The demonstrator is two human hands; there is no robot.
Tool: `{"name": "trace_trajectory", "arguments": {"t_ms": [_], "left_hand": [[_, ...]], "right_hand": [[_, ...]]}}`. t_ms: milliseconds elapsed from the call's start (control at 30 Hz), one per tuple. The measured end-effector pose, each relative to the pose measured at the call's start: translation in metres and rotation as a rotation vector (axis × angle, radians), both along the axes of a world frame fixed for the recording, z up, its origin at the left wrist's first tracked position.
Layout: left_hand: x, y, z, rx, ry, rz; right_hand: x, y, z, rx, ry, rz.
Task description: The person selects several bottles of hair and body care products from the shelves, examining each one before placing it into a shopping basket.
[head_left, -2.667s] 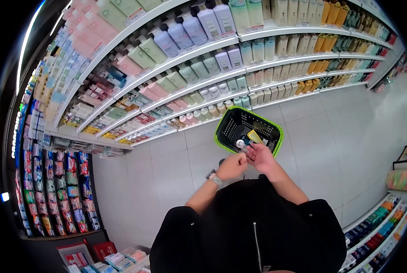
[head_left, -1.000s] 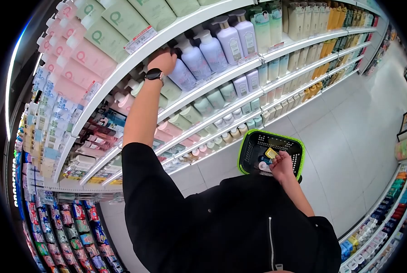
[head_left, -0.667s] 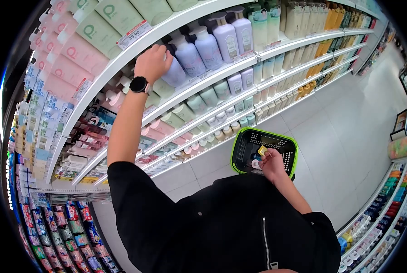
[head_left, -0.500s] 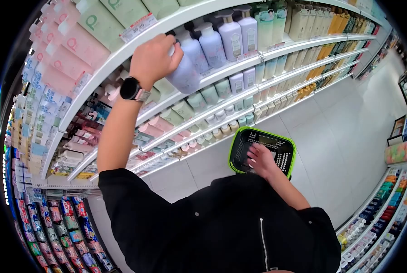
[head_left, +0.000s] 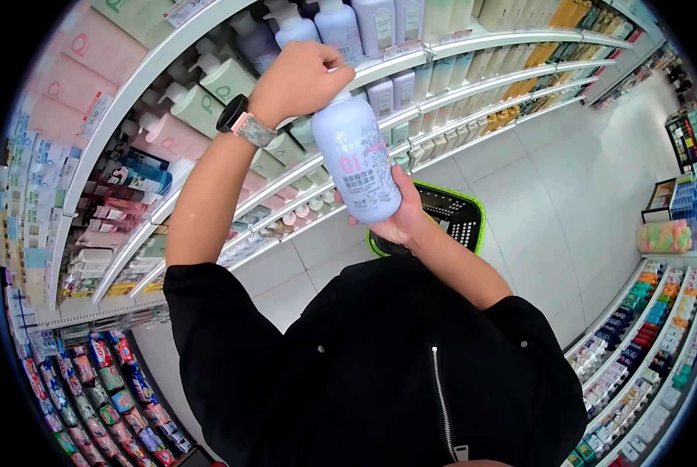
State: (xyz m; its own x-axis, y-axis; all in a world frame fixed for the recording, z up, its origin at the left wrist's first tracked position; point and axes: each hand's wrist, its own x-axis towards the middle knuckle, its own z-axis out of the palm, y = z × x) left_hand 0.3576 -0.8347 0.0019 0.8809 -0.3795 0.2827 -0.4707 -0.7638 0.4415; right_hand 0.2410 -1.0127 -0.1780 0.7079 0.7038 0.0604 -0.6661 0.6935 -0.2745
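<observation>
A lavender shampoo bottle [head_left: 356, 159] with a printed label marked 01 is held tilted in front of the shelves. My left hand [head_left: 301, 82], with a watch on its wrist, is closed around the bottle's top and hides it. Under the bottle's lower end, my right hand [head_left: 401, 214] grips the base, its thumb on the right side. Just behind my left hand stand similar lavender pump bottles [head_left: 338, 29] on the shelf. Below my right hand, a black shopping basket with a green rim [head_left: 482, 214] is partly covered by my arm and the bottle.
Curved white shelving [head_left: 231, 47] packed with bottles runs along the left and top. Green pump bottles [head_left: 225, 78] stand left of my hand. Grey tiled floor [head_left: 535, 210] stretches to the right. Racks of small packets [head_left: 115, 389] and another shelf unit [head_left: 636, 350] flank me.
The shampoo bottle has come off the shelf towards me in my left hand, its label now showing. My right hand has risen from over the basket and taken hold of the bottle's base.
</observation>
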Motion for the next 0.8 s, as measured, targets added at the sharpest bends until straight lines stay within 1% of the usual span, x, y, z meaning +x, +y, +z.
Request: {"name": "trace_trajectory", "arguments": {"t_ms": [100, 200, 233, 333, 400, 467, 533, 633, 667, 700, 767, 800], "left_hand": [[0.005, 0.0, -0.014, 0.004, -0.029, -0.031], [0.001, -0.005, -0.031, 0.011, 0.13, -0.034], [-0.003, -0.011, -0.038, -0.014, 0.236, -0.011], [-0.014, -0.017, -0.087, -0.04, 0.326, -0.144], [-0.027, -0.029, -0.137, -0.044, 0.325, -0.217], [-0.039, -0.042, -0.205, -0.038, 0.365, -0.211], [-0.055, -0.066, -0.256, 0.01, 0.485, -0.169], [-0.07, -0.098, -0.353, 0.151, 0.592, -0.232], [-0.071, -0.108, -0.386, 0.197, 0.624, -0.261], [-0.072, -0.114, -0.421, 0.264, 0.601, -0.291], [-0.074, -0.125, -0.486, 0.34, 0.577, -0.269], [-0.069, -0.133, -0.511, 0.373, 0.556, -0.252]], "right_hand": [[0.001, -0.004, -0.002, -0.003, 0.037, -0.029], [0.002, -0.013, -0.024, -0.084, 0.11, -0.049], [0.003, -0.016, -0.03, -0.13, 0.141, -0.065], [-0.002, -0.025, -0.106, -0.244, 0.402, -0.072], [-0.017, -0.033, -0.141, -0.42, 0.584, -0.109], [-0.034, -0.037, -0.18, -0.577, 0.792, -0.137], [-0.06, -0.045, -0.207, -0.792, 0.986, -0.15], [-0.103, -0.067, -0.223, -0.9, 1.023, -0.23], [-0.115, -0.075, -0.223, -0.879, 1.038, -0.262], [-0.123, -0.087, -0.218, -0.857, 1.049, -0.297], [-0.141, -0.108, -0.215, -0.833, 1.076, -0.351], [-0.149, -0.119, -0.217, -0.831, 1.083, -0.369]]}}
